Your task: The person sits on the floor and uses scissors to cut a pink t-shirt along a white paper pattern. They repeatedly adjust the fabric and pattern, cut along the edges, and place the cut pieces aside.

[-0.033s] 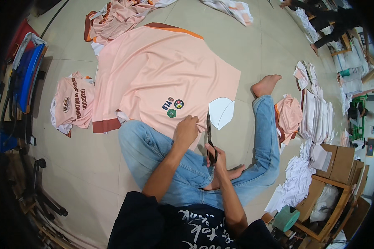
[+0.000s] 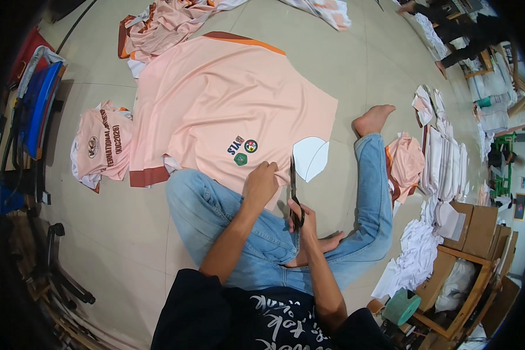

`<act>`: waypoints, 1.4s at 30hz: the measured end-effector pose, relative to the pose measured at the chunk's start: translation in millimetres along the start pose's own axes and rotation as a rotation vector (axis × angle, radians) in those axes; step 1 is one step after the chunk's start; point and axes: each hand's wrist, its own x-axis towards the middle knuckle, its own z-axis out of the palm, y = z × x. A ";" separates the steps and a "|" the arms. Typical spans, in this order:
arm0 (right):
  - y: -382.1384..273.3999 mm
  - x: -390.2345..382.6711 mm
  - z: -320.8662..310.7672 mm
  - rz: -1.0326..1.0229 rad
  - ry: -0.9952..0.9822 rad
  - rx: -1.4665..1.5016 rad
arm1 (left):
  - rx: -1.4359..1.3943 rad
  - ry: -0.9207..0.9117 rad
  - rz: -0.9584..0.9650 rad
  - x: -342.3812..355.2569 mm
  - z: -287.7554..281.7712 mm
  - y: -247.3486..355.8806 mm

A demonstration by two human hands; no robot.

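Note:
A large peach fabric panel, with maroon and orange trim and small printed badges, lies spread on the floor before me. My left hand grips the panel's near edge, its fingers pinched together on the cloth. My right hand is closed round the dark handles of a pair of scissors. Their blades point away from me along the panel's right edge, and they look nearly closed. Against the blade tips and that edge lies a white leaf-shaped piece with a curved dark line across it.
My jeans-clad legs frame the work. Peach garments lie heaped at the far left, and a folded bundle sits at the left. White cloth stacks and cardboard boxes stand at the right. Another person's leg shows at the far right.

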 end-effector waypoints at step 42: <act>7.1 5.8 11.7 0.051 -0.152 0.231 | -0.026 -0.037 -0.083 10.1 -8.9 5.8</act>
